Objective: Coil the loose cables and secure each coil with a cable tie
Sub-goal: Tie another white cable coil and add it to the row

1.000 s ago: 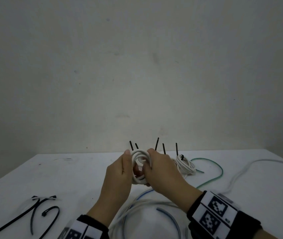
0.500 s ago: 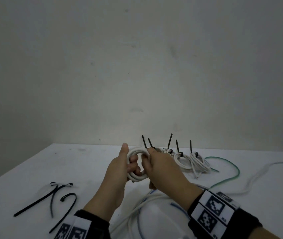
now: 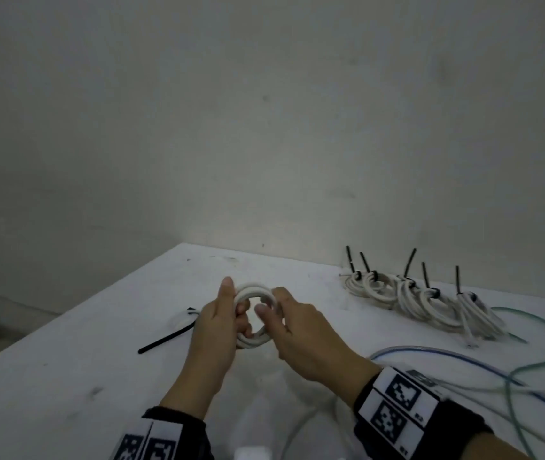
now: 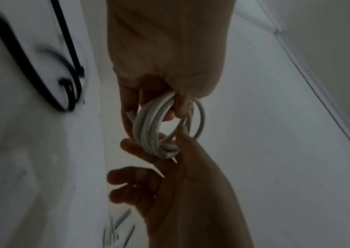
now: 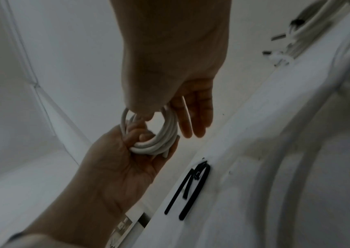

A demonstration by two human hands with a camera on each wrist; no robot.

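Above the white surface (image 3: 65,376), white cable coil (image 3: 253,317) held between both hands, left hand (image 3: 218,327) fingers curled through it, right hand (image 3: 301,330) pinching its rim, black cable ties (image 3: 168,336) left of coil, tied coils (image 3: 423,300) to its right.

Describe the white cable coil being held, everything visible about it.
The white cable coil is a small round ring of several turns of smooth, plastic-looking cord, held above the table. The left hand grips one side with fingers through the centre; the right hand pinches the opposite side. No cable tie is on it yet.
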